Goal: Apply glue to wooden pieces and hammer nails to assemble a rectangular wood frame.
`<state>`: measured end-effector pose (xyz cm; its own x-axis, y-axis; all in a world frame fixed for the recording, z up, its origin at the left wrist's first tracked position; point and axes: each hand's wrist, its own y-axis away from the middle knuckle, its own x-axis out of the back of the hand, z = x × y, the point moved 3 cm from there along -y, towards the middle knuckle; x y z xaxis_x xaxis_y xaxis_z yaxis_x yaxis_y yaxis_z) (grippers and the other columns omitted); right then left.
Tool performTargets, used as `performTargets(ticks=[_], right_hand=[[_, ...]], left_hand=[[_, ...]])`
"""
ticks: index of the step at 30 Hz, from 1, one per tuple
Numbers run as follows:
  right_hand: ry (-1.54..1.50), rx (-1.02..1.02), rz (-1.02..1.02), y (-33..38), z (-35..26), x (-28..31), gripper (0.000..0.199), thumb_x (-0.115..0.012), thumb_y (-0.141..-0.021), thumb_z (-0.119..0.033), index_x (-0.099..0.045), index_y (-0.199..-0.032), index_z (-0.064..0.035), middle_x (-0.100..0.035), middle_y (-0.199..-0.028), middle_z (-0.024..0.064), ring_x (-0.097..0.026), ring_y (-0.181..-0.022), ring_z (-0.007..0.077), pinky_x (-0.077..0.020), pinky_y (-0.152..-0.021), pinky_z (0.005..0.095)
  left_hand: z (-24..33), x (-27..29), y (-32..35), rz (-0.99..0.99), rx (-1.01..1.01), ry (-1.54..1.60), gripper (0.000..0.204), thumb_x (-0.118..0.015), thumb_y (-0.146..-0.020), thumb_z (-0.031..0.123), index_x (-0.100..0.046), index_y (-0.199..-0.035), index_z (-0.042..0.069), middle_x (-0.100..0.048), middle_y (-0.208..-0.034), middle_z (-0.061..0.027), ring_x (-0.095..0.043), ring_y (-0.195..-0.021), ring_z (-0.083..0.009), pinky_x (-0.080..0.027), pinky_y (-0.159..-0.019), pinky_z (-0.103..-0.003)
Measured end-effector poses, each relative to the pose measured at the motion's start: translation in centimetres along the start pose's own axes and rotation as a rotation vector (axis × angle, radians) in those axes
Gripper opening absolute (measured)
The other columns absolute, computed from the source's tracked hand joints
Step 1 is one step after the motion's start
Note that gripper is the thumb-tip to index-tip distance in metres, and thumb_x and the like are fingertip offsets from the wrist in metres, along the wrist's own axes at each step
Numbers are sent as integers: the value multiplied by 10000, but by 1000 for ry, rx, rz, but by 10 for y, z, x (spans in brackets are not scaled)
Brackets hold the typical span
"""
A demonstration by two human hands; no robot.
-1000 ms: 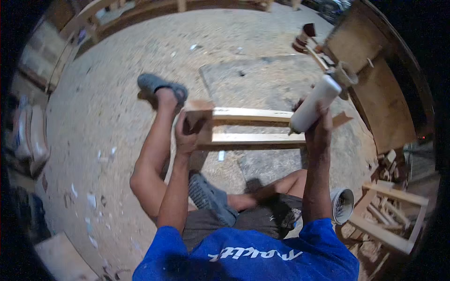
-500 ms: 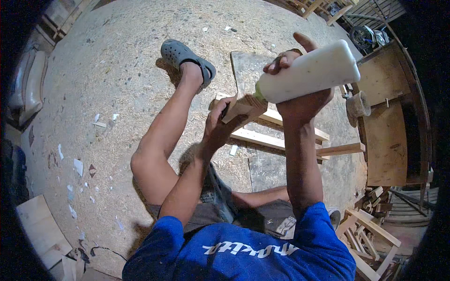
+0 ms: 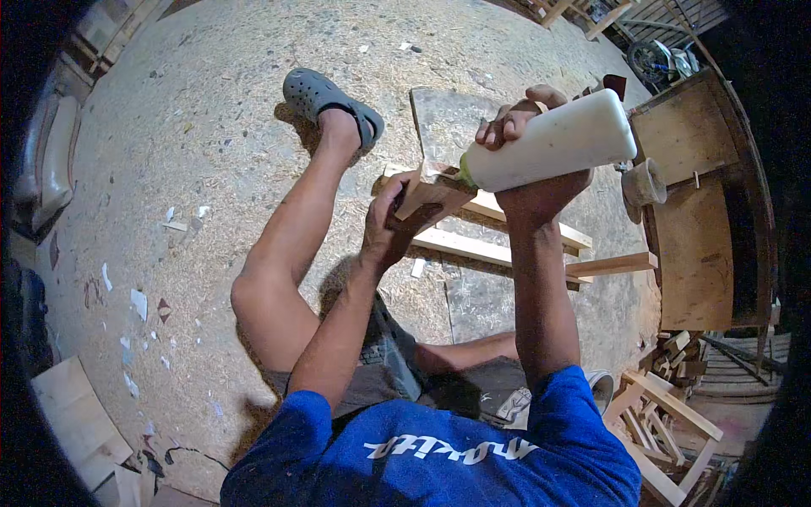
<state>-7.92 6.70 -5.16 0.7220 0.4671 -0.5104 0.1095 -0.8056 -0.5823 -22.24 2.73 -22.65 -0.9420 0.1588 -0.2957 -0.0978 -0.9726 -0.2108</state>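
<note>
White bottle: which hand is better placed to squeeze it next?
Likely the right hand: it grips the white bottle, green tip at the wooden piece that the left hand holds.

motorcycle [image 3: 661,62]: upper right | bucket [image 3: 646,183]: beside plywood panel [image 3: 697,258] | white scraps [image 3: 139,302]: left

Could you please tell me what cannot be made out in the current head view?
Head view:
The white bottle's underside: partly covered by the right hand.
Part of the wooden block: covered by the left hand.
Whether anything leaves the green nozzle: too small.
A stretch of the lower rail: behind the right forearm.
</note>
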Motion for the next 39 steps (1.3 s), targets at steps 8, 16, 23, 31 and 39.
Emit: performTargets(ticks=[8,16,23,31,39], right_hand=[[32,-6,44,10,-24,14,809,-507,-883,-675,-461,-1280,28,-663,-840,206,-665,-770,332,-550,-733,480],[46,125,273,63,-167,90,629,-481,-944,-574,-520,-1261,-32,-631,-927,186,-623,-825,366,-492,-853,508],[573,329,380,119,-382,180,512,-465,-964,-481,-582,-1188,-35,-646,-922,161,-634,-892,332,-509,-862,504],[577,392,597,154,-398,244,556,-442,-955,-548,-593,-1097,-32,-661,-824,171,-649,-738,326,-533,-744,476],[556,434,523,164,-410,265,580,-449,-948,-602,-596,-1074,-55,-666,-800,147,-655,-714,321,-537,-727,490]], left_hand=[[15,-8,-1,-31,-41,146,470,-685,-817,51,-531,-1257,-3,-656,-1134,-78,-646,-1045,-164,-509,-944,-320],[-43,20,11,35,-424,-114,747,-810,-734,-27,-498,-1412,13,-568,-1334,-128,-547,-1249,-252,-435,-1084,-371],[-48,28,9,268,-63,-179,440,-628,-939,125,-523,-1357,32,-579,-1306,-118,-543,-1205,-248,-402,-1072,-378],[-10,7,9,243,-153,-421,375,-548,-998,233,-524,-1292,2,-584,-1186,-100,-544,-1063,-249,-452,-972,-374],[-5,-3,14,264,-192,-433,370,-558,-998,247,-530,-1259,-14,-591,-1157,-113,-557,-1040,-259,-460,-958,-383]])
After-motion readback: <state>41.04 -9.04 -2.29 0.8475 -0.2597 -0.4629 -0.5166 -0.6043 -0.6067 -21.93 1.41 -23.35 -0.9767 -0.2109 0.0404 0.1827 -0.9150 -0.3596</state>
